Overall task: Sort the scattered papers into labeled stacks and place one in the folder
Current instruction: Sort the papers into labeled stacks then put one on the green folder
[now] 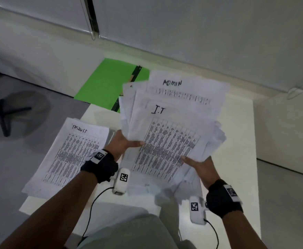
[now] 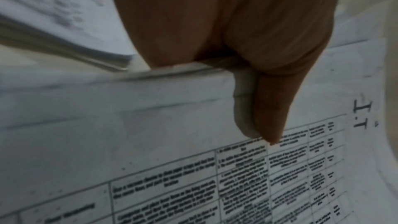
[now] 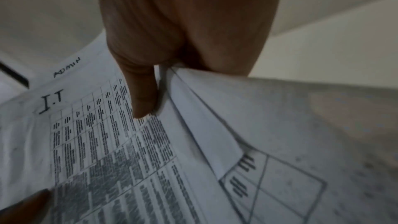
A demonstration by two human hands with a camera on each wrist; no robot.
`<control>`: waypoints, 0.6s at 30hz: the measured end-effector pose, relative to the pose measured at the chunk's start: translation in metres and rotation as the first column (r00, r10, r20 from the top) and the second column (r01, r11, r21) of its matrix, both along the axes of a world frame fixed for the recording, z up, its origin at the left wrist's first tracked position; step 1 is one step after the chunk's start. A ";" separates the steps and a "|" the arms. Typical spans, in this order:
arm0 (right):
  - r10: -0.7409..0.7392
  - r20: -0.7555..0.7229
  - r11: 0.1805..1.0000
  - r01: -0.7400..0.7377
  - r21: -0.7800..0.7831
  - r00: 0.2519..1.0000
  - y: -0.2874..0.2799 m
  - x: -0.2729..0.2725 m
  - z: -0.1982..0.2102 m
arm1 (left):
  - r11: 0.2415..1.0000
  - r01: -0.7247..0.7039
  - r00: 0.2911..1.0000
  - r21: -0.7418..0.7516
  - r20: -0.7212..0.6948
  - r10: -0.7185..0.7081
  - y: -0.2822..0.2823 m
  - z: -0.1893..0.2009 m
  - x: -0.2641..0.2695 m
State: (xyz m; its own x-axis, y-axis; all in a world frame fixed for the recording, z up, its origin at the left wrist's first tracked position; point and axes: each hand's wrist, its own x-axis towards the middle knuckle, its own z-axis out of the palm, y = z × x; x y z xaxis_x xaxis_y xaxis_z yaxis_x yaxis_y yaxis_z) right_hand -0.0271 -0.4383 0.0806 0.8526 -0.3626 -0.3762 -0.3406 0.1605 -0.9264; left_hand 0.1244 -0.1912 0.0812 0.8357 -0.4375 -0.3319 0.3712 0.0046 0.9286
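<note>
Above the white table (image 1: 236, 123), a loose bundle (image 1: 166, 141) of printed sheets is held up by both hands. Its top sheet, headed "I.T" (image 1: 158, 110), is seen with the heading at the far end; the long axis runs from the person outward, leaning a little to the right. Behind it a sheet headed "ADMIN" (image 1: 172, 83) is fanned out farther off, on the same line.

Left hand (image 1: 124, 142): closed on the bundle's left edge, thumb over the top sheet. Right hand (image 1: 199, 164): closed on the right edge, thumb likewise on top. The fingers beneath are hidden in every view.

Head view only: a second stack (image 1: 69, 155), headed with a word that cannot be read surely, lying flat at the near left of the table, its long axis also running away from the person and leaning right; a green folder (image 1: 102, 87), open, at the far left corner, partly covered by the bundle; a chair base (image 1: 3, 114) on the floor to the left.

Left wrist view only: the thumb (image 2: 273, 108) is shown pressed on the margin beside the table of text, with several sheet edges gathered under it; a corner of the stack (image 2: 64, 28) is seen behind.

Right wrist view only: the thumb (image 3: 142, 98) is shown lying on the printed grid, with lower sheets splaying to the right; the tip of the left thumb (image 3: 25, 200) is caught at the lower left.
</note>
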 end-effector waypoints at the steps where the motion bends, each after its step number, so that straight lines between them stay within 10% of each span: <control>1: -0.002 0.081 0.999 0.005 -0.034 0.997 0.000 0.003 0.016 | 0.999 -0.002 0.999 -0.041 0.033 0.003 -0.002 0.016 0.002; 7: -0.118 0.346 0.987 0.149 -0.065 0.931 0.013 0.006 0.072 | 0.976 -0.072 0.979 -0.206 0.175 0.109 -0.008 0.075 0.000; 18: -0.104 0.226 0.988 0.126 -0.085 0.969 0.036 -0.013 0.019 | 0.994 -0.112 0.982 0.000 0.153 0.111 0.006 0.011 -0.017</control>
State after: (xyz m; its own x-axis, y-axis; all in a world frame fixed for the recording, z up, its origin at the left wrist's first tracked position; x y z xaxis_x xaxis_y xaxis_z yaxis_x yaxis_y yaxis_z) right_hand -0.0401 -0.4020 0.1000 0.8606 -0.4892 -0.1417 -0.1112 0.0910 -0.9896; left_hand 0.1071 -0.1849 0.0923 0.9201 -0.3365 -0.2003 0.2229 0.0295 0.9744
